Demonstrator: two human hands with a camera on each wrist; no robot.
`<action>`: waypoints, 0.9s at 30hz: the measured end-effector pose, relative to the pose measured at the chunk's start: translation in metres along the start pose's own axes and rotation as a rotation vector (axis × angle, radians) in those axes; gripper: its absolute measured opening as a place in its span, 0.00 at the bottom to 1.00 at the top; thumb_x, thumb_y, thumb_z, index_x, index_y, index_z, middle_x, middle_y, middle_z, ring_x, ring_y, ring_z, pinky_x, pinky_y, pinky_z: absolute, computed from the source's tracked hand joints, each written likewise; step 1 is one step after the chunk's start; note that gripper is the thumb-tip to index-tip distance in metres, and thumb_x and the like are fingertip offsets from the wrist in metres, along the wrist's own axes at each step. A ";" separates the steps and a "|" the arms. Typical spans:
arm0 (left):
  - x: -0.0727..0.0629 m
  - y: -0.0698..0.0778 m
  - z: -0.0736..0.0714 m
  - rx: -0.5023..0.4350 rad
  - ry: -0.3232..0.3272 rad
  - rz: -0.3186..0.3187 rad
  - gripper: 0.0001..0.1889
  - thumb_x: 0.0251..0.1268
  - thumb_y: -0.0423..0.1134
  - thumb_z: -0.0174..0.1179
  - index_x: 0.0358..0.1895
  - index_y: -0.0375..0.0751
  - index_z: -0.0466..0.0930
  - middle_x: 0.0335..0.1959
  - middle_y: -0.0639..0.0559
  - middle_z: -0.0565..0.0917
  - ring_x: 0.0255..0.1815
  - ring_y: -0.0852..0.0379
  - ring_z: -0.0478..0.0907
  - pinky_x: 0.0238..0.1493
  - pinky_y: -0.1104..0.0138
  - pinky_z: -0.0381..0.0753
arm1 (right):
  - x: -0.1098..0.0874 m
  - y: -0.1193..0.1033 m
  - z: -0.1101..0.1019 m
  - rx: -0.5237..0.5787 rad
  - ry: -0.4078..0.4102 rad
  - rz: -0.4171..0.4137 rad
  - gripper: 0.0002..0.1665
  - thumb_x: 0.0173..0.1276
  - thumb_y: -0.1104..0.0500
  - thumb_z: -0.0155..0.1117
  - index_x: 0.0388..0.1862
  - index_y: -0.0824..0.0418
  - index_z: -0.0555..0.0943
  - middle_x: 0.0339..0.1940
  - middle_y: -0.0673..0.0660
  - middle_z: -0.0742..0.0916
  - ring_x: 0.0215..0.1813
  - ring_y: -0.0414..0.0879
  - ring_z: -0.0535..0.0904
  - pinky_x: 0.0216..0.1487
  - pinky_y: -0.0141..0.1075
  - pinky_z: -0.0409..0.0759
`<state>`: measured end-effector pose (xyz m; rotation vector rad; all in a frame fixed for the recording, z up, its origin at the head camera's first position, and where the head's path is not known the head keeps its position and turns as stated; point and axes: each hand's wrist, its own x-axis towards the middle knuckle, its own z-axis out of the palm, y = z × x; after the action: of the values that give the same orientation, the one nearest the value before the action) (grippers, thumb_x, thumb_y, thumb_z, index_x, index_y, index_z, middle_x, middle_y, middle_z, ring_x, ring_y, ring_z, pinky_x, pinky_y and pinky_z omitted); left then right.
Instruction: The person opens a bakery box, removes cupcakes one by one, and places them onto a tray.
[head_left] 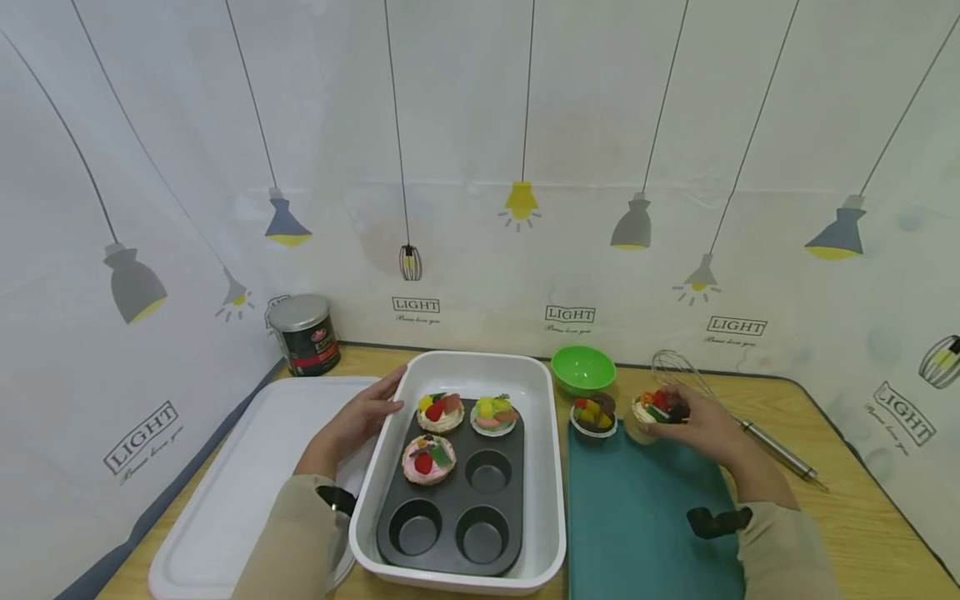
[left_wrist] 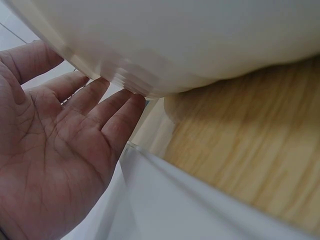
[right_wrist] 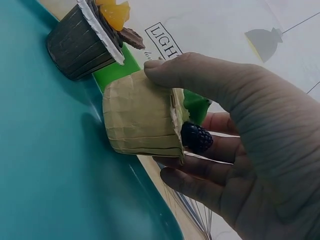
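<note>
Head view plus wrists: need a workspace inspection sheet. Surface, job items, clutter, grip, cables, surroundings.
Surface: wood-grain table.
Job items: muffin pan inside white tub; three cupcakes in its cups, three cups vacant; dark-wrapped cupcake on teal tray.
Clutter: green bowl, whisk, tin, white panel.
Grip: left hand touches the tub's side; right hand holds a tan-wrapped cupcake.
Cables: nothing seen; lamp cords are printed.
Surroundings: backdrop with lamps and "LIGHT" lettering.
</note>
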<state>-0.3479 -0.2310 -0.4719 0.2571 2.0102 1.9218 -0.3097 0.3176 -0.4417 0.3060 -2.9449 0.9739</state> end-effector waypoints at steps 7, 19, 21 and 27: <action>0.001 -0.001 0.000 0.001 -0.011 0.009 0.37 0.73 0.38 0.53 0.82 0.59 0.50 0.83 0.55 0.48 0.83 0.47 0.39 0.76 0.42 0.45 | 0.000 0.002 0.000 0.008 -0.006 -0.007 0.50 0.59 0.35 0.73 0.67 0.67 0.69 0.57 0.67 0.82 0.57 0.62 0.79 0.55 0.57 0.78; -0.001 0.000 0.001 0.010 0.008 -0.005 0.37 0.73 0.38 0.53 0.82 0.59 0.50 0.83 0.55 0.48 0.82 0.47 0.41 0.76 0.43 0.46 | 0.002 0.006 0.003 0.029 -0.052 0.036 0.54 0.60 0.32 0.70 0.70 0.68 0.67 0.62 0.69 0.79 0.62 0.65 0.76 0.58 0.60 0.76; -0.001 0.000 0.001 0.010 0.010 -0.004 0.37 0.73 0.38 0.53 0.82 0.60 0.50 0.83 0.55 0.48 0.82 0.48 0.41 0.76 0.44 0.46 | 0.002 0.006 0.003 0.027 -0.054 0.045 0.55 0.59 0.31 0.70 0.70 0.67 0.67 0.63 0.69 0.79 0.63 0.65 0.76 0.59 0.60 0.76; -0.001 0.000 0.001 0.009 -0.001 0.002 0.37 0.73 0.38 0.53 0.82 0.60 0.50 0.83 0.55 0.48 0.82 0.47 0.41 0.76 0.43 0.46 | 0.001 0.005 0.003 0.025 -0.060 0.059 0.55 0.59 0.30 0.70 0.71 0.66 0.66 0.64 0.70 0.78 0.64 0.66 0.75 0.59 0.61 0.75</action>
<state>-0.3468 -0.2304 -0.4723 0.2628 2.0185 1.9143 -0.3120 0.3193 -0.4470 0.2551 -3.0142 1.0268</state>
